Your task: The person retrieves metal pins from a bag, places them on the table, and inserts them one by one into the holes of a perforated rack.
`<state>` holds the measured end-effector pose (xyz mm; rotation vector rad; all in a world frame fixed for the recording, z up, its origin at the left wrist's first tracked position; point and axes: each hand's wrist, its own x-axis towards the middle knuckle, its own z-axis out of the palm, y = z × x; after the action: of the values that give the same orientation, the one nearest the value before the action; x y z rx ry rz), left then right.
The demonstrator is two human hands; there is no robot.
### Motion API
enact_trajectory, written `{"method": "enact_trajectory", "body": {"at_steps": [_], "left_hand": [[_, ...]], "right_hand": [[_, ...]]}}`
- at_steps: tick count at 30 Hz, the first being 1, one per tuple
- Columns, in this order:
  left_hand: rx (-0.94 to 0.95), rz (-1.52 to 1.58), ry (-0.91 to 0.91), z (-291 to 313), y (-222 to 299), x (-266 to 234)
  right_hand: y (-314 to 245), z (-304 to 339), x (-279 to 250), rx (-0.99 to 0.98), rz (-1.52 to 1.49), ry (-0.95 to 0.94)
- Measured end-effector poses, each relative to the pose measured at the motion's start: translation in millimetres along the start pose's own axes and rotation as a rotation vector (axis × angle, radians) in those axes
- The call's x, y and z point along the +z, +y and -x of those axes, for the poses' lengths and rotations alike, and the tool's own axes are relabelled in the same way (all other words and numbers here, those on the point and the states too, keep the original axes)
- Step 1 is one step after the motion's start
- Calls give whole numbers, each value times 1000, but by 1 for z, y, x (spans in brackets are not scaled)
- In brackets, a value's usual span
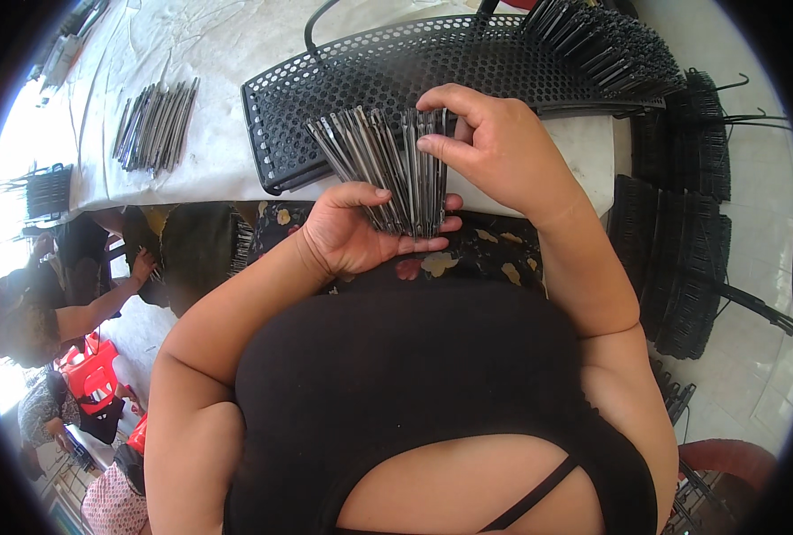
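Observation:
A fanned bundle of thin dark metal strips (365,156), some with small holes at their ends, rests in my left hand (343,234). Its thumb lies across the front of the strips, and its fingers wrap beneath and behind their lower ends. My right hand (499,147) is closed round the upper part of the right-hand group of strips, thumb in front and index finger over the top. A narrow gap parts this group from the rest at the top. Both hands are just off the table's near edge, over my flower-patterned clothing (441,263).
Behind my hands lies a black perforated metal tray (396,58), with a dense pile of dark strips (606,49) at its right end. Another row of strips (156,127) lies on the white-covered table (214,89). Black racks (673,259) stand right; a co-worker's hand (144,264) is left.

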<state>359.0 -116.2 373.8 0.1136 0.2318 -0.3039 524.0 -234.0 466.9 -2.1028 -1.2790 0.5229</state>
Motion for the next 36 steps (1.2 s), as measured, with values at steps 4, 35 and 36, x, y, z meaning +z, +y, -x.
{"method": "enact_trajectory", "body": {"at_steps": [4, 35, 36], "left_hand": [[2, -5, -10, 1, 0, 1], [22, -100, -4, 0, 1, 7], [25, -97, -2, 0, 1, 7]], "right_hand": [[1, 1, 1, -45, -11, 41], [108, -16, -94, -248, 68, 1274], [107, -15, -94, -246, 71, 1275]]}}
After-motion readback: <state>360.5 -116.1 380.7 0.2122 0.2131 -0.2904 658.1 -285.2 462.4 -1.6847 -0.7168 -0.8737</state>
